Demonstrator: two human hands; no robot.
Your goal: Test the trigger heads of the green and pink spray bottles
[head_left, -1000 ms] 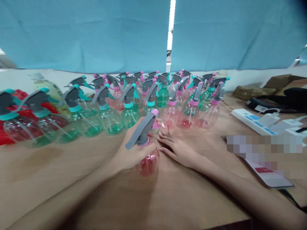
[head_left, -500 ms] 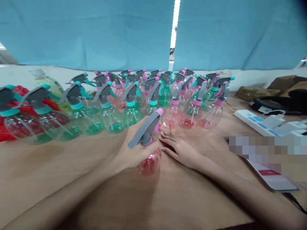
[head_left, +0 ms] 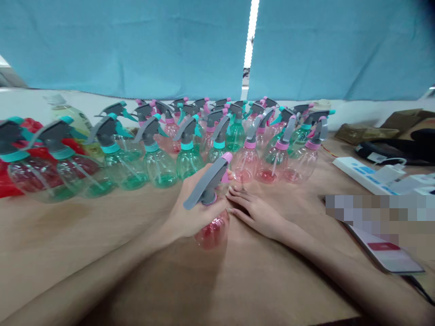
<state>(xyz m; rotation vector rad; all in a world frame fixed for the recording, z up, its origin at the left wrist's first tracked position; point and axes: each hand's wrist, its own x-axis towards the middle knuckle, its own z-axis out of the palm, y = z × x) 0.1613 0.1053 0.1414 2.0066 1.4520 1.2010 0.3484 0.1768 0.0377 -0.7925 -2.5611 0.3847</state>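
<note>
My left hand (head_left: pixel 190 215) grips a pink spray bottle (head_left: pixel 212 231) around its neck, just below the grey trigger head (head_left: pixel 207 183) with a pink nozzle. The bottle stands on the brown table (head_left: pixel 102 244), tilted slightly. My right hand (head_left: pixel 256 213) lies flat on the table right beside the bottle, fingers stretched out toward it, holding nothing. Behind both hands stand several rows of clear green spray bottles (head_left: pixel 159 165) and pink spray bottles (head_left: pixel 244 160) with grey triggers.
Red items (head_left: pixel 7 181) and a yellowish bottle (head_left: pixel 73 120) sit at the far left. A white power strip (head_left: pixel 363 170) with plugs, a black object (head_left: pixel 390 149) and brown packages (head_left: pixel 363 131) are at right. A flat card-like device (head_left: pixel 384 253) lies near my right forearm. Blue cloth (head_left: pixel 136 45) hangs behind.
Hardly anything differs; the view has shifted slightly, and my left hand keeps its grip on the pink bottle while my right hand stays flat.
</note>
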